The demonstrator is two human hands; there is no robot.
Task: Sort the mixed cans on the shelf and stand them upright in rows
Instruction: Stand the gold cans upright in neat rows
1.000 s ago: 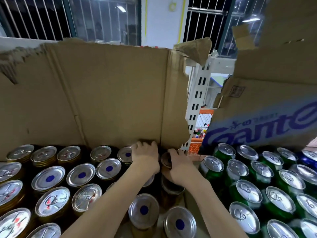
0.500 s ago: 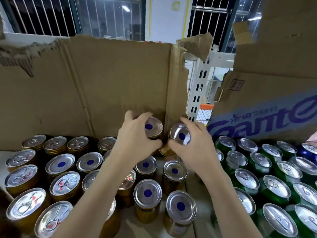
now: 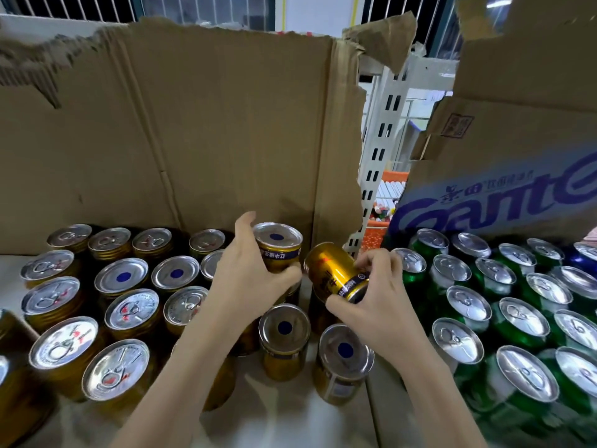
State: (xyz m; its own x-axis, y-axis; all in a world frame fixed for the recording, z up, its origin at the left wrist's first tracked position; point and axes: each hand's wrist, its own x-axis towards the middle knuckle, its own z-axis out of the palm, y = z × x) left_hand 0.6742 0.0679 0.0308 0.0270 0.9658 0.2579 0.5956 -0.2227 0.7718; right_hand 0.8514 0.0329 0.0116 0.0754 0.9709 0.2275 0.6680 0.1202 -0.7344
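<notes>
Left hand: fingers and thumb curled round an upright gold can, cylindrical, glossy metal, plain silver end with a blue dot facing up, held just in front of the brown cardboard wall.
Right hand: fingertips and thumb pinching a tilted gold can, smooth yellow-gold body with a dark band near the gripped end, leaning up toward the left, just beside the upright one.
Gold cans: standing in rows on the pale shelf, left of centre; some show ridged pull-tab lids, others flat blue-dotted ends.
Green cans: upright in rows on the right, silver pull-tab lids, translucent-looking green sides.
Printed carton: torn corrugated board with blue-violet lettering, behind the green cans.
Slotted white shelf upright: between the two cardboard pieces.
</notes>
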